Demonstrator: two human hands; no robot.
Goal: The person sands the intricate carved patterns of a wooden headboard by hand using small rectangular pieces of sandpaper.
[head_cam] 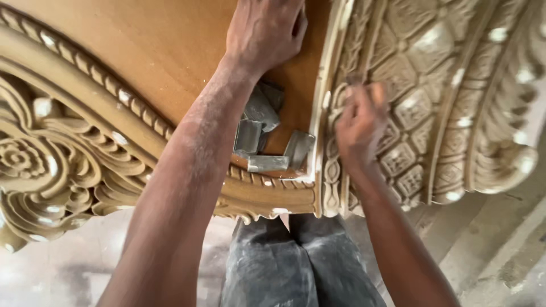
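My left hand point(264, 31) rests flat, fingers spread, on the smooth brown panel point(170, 51) of a large carved wooden piece. My right hand point(359, 122) is blurred and closed on a small folded bit of sandpaper, pressed against the carved lattice border point(421, 102) with diamond and floral motifs. Several folded grey sandpaper pieces point(264, 139) lie on the panel between my two arms, near the beaded inner corner.
A scrolled floral carving point(40, 165) fills the left side of the piece, and a rounded leaf-pattern moulding point(506, 113) runs along the right edge. My dusty grey trousers point(296, 267) and a dusty concrete floor point(500, 250) show below.
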